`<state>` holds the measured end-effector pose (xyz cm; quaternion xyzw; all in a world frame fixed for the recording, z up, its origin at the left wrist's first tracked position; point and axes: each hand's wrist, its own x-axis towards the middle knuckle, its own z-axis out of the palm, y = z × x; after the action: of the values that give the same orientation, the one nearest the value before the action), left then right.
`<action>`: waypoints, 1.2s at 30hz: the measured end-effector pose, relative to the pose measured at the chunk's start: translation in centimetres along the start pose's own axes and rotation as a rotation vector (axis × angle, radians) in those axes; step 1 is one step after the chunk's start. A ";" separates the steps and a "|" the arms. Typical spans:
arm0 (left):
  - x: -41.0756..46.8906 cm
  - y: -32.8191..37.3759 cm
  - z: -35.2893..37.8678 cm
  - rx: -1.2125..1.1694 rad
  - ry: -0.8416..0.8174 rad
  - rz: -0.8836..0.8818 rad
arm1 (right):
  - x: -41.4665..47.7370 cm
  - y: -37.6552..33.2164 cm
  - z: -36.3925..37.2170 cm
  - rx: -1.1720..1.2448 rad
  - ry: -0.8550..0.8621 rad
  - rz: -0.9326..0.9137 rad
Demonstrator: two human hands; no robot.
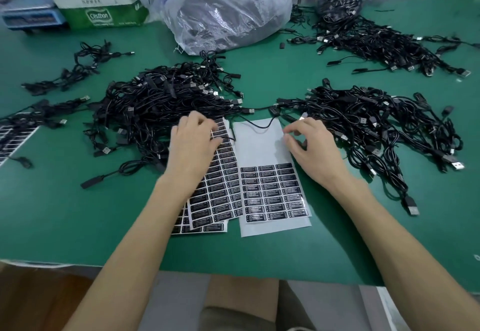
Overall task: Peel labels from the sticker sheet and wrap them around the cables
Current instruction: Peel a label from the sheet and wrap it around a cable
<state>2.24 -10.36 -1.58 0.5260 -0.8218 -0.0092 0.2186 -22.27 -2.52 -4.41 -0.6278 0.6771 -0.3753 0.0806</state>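
Observation:
A half-used sticker sheet (262, 149) lies in front of me, its black labels (272, 190) left only on the lower half. To its left lie full sheets of black labels (218, 190), overlapping. One black cable (255, 125) curves across the top of the half-used sheet. My left hand (193, 143) rests palm down over the top of the full sheets, fingers at the edge of the left cable pile (155, 107). My right hand (309, 149) hovers at the sheet's right edge with loosely curled fingers, holding nothing that I can see.
A second cable pile (376, 123) lies right of the sheets, a third (384, 42) at the back right. A clear plastic bag (228, 11) and a cardboard box (101, 3) stand at the back. More label sheets (13, 138) lie at the left edge.

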 end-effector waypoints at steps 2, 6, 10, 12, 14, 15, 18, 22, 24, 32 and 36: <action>0.3 -1.3 0.0 0.039 -0.080 -0.053 | 0.0 0.1 0.1 0.014 -0.013 -0.010; -0.2 -2.3 0.0 0.013 0.037 -0.056 | 0.0 0.3 0.2 0.033 -0.023 -0.010; -0.2 -4.2 -1.0 0.111 0.070 -0.162 | 0.0 0.5 0.3 0.031 -0.030 -0.019; -0.2 -5.1 -1.5 0.143 -0.024 -0.228 | -0.1 0.5 0.5 0.032 -0.045 -0.019; -0.4 -5.2 -1.7 0.140 -0.059 -0.260 | -0.1 0.6 0.5 0.034 -0.056 -0.020; -0.5 -5.2 -1.8 0.135 -0.054 -0.264 | -0.1 0.6 0.4 0.034 -0.059 -0.021; -0.2 -5.1 -1.9 0.098 -0.028 -0.264 | -0.1 0.6 0.4 0.024 -0.064 -0.024; 0.1 -5.1 -2.7 -0.023 -0.004 -0.260 | -0.2 0.7 0.5 0.018 -0.062 -0.025; 0.2 -5.0 -3.3 -0.127 0.108 -0.247 | -0.1 0.6 0.5 0.010 -0.062 -0.025; 2.3 -2.1 -6.6 -0.516 0.315 -0.108 | -0.2 0.3 0.2 0.028 -0.077 -0.019; 2.1 0.3 -6.3 -0.605 0.279 -0.017 | -0.3 -0.1 -0.1 0.073 -0.054 -0.037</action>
<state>3.58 -10.67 4.89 0.4404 -0.7395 -0.1828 0.4752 -22.17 -2.20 -4.38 -0.6468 0.6487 -0.3843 0.1147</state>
